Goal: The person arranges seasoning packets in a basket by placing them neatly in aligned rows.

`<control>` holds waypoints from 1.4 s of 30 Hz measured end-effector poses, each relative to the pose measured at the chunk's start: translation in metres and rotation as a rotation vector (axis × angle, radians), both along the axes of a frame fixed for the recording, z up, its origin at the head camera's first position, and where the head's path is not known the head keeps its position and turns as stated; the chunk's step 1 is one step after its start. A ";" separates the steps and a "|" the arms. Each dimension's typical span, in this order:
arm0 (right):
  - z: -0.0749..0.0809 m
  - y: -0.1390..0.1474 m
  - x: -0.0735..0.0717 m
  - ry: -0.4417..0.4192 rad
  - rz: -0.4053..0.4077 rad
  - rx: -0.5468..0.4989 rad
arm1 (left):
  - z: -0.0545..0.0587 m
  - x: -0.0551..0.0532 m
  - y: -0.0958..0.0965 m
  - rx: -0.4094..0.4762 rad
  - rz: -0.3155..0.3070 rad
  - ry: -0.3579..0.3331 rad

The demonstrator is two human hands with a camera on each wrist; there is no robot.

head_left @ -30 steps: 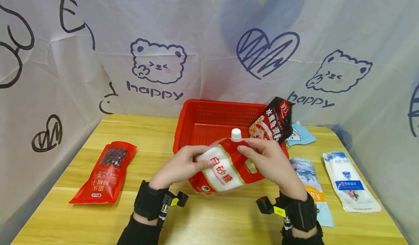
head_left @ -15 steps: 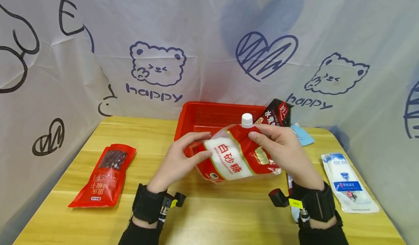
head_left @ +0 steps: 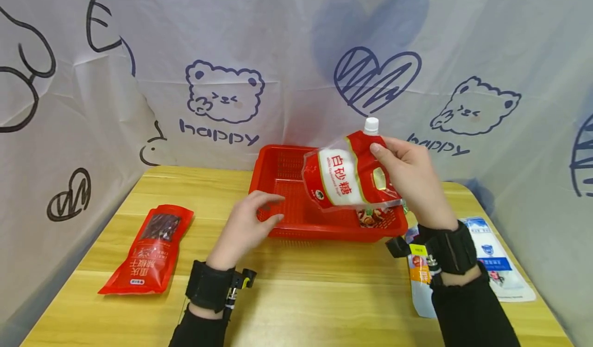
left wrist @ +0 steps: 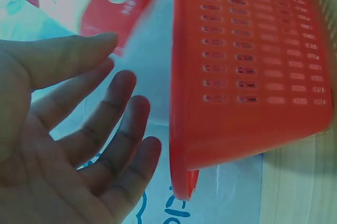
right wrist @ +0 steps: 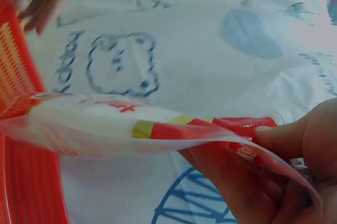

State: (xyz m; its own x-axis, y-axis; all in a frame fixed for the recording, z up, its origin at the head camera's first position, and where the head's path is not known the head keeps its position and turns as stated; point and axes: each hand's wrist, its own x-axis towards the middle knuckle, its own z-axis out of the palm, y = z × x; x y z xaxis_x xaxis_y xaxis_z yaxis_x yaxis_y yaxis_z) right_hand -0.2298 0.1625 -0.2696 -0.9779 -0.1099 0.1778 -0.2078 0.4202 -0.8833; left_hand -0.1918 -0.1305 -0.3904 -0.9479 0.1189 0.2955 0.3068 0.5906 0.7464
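Note:
My right hand [head_left: 410,174] pinches a red-and-white spouted pouch of white granulated sugar [head_left: 340,174] at its corner beside the white cap. The pouch hangs tilted above the red plastic basket [head_left: 296,231], its lower edge in front of the basket's right part. In the right wrist view the sugar pouch [right wrist: 105,124] appears edge-on, with the thumb laid over its red end. My left hand [head_left: 243,223] is apart from the pouch, near the basket's front left corner. The left wrist view has that left hand [left wrist: 89,124] with fingers spread and nothing in them.
A red pouch of dried chilies [head_left: 148,252] lies on the left of the wooden table [head_left: 306,300]. Inside the basket, part of a dark food packet [head_left: 370,217] shows. To the right lie a blue-and-orange pouch [head_left: 421,285], partly hidden by my wrist, and a white pouch [head_left: 493,259].
My right hand has raised the sugar pouch and carried it right and away, over the basket. My left hand has let go of the pouch and stays lower left.

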 end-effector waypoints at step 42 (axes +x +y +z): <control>-0.042 0.013 -0.092 -0.177 -0.033 0.403 | -0.009 0.002 0.005 -0.216 -0.107 0.006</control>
State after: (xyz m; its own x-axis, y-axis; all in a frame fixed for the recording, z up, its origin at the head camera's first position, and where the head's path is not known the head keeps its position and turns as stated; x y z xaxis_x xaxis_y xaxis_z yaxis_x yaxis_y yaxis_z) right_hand -0.3215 0.1751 -0.3118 -0.9936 -0.1048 -0.0431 -0.0493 0.7423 -0.6683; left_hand -0.1899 -0.1259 -0.3992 -0.9247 0.2801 0.2578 0.3806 0.7001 0.6042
